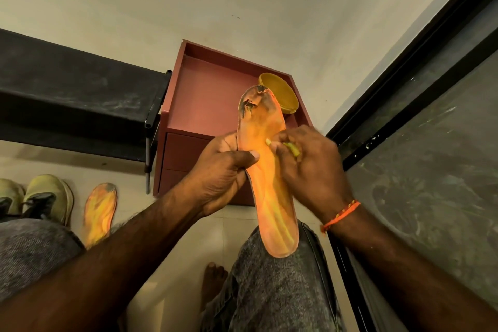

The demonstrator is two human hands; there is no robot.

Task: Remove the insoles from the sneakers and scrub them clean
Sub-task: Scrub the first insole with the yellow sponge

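Observation:
I hold an orange insole (272,197) upright over my right knee, its worn, torn toe end pointing away from me. My left hand (221,172) grips its left edge, thumb across the front. My right hand (312,167) pinches a small yellow-green scrubbing thing (292,149) against the insole's right side; most of it is hidden in the fingers. A second orange insole (99,214) lies on the floor at the left. Beside it stand two yellowish sneakers (51,197), the left one partly cut off by my knee.
A reddish-brown cabinet (204,105) stands ahead against the wall, with a yellow round lid or bowl (283,94) on top. A black shelf rack (75,105) is at the left. A dark-framed door or panel (420,121) runs along the right. My bare foot (213,283) rests on the tile floor.

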